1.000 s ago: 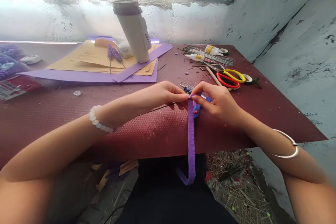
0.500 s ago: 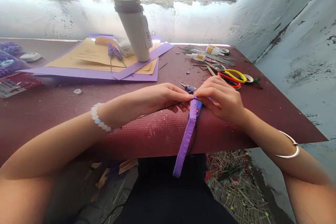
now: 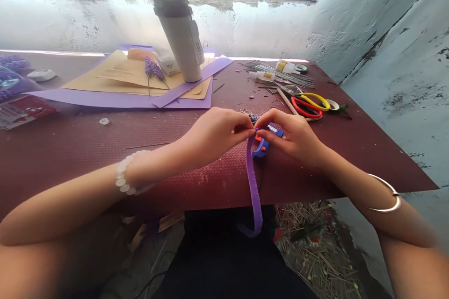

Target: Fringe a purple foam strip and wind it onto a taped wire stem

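Note:
A long purple strip [image 3: 251, 173] hangs from my fingertips past the table's front edge, its lower end curling over my dark clothing. My left hand [image 3: 228, 128] pinches the strip's top end between thumb and fingers. Right against it, my right hand [image 3: 289, 133] pinches the same end. A thin dark wire [image 3: 145, 146] shows to the left, above my left wrist; its other end is hidden behind that hand. Behind and below my fingertips lies a blue glue gun [image 3: 260, 149], partly covered by my right hand.
A tall coffee cup [image 3: 180, 39] stands on purple and tan paper at the back. Red-and-yellow-handled scissors [image 3: 307, 106], small glue bottles [image 3: 264, 76] and a heap of wires [image 3: 294, 78] lie back right. A bottle cap [image 3: 104, 121] is at left.
My left hand has turned knuckles-up, and my right hand has dropped slightly, uncovering more of the glue gun. The strip now hangs straighter, its lower end further right and curled.

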